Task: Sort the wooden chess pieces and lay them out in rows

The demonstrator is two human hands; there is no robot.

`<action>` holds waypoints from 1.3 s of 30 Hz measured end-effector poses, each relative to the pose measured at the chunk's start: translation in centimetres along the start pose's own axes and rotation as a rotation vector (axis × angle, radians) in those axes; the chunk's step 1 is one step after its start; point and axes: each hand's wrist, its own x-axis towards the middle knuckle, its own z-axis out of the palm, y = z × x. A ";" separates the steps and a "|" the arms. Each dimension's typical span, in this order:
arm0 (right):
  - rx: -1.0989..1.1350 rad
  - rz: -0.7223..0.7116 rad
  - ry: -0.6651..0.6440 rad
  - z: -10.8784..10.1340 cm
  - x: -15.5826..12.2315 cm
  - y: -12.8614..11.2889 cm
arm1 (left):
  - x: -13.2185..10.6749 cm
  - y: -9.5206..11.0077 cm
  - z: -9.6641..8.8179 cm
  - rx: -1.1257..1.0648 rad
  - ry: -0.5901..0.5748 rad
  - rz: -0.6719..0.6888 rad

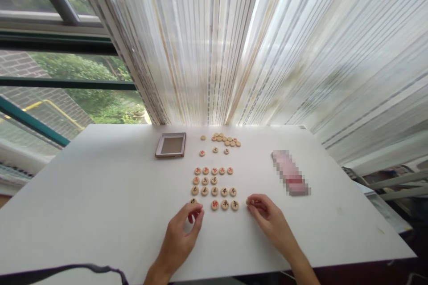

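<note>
My right hand (267, 218) pinches a round wooden Chinese chess piece (249, 201) between thumb and fingertips, right of the front row. My left hand (180, 231) is curled at that row's left end, thumb and index tips close together with nothing visible between them. Its index finger partly covers a black-marked piece (194, 201). Between the hands lie a red-marked piece (215, 205) and two black-marked pieces (230, 205). Behind them are a row of black-marked pieces (214, 191), a shorter mixed row (205, 181) and a row of red-marked pieces (214, 171).
Further back, several pieces (226, 140) cluster together, many without visible marks, with a few loose pieces (215, 150) in front. A shallow square box (170, 145) stands at the back left. A blurred pink object (290, 173) lies right on the white table (100, 196). Striped curtains (214, 53) hang behind.
</note>
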 end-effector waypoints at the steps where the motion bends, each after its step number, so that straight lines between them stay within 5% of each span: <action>1: -0.010 0.002 -0.019 -0.1 0.2 -0.1 | 0.4 0.0 -0.1 0.021 0.011 0.017; 6: -0.101 0.039 -0.057 0.0 0.6 -0.7 | 1.8 2.1 1.5 0.123 -0.104 0.165; 14: -0.270 -0.094 0.024 0.8 1.1 0.1 | 0.0 4.9 7.3 0.448 -0.068 0.431; 30: -0.399 -0.415 0.045 0.9 -0.8 2.0 | -0.3 5.0 7.2 0.653 -0.120 0.372; 39: -0.401 -0.380 0.071 1.0 -0.7 2.0 | 0.1 5.5 7.1 0.664 -0.115 0.414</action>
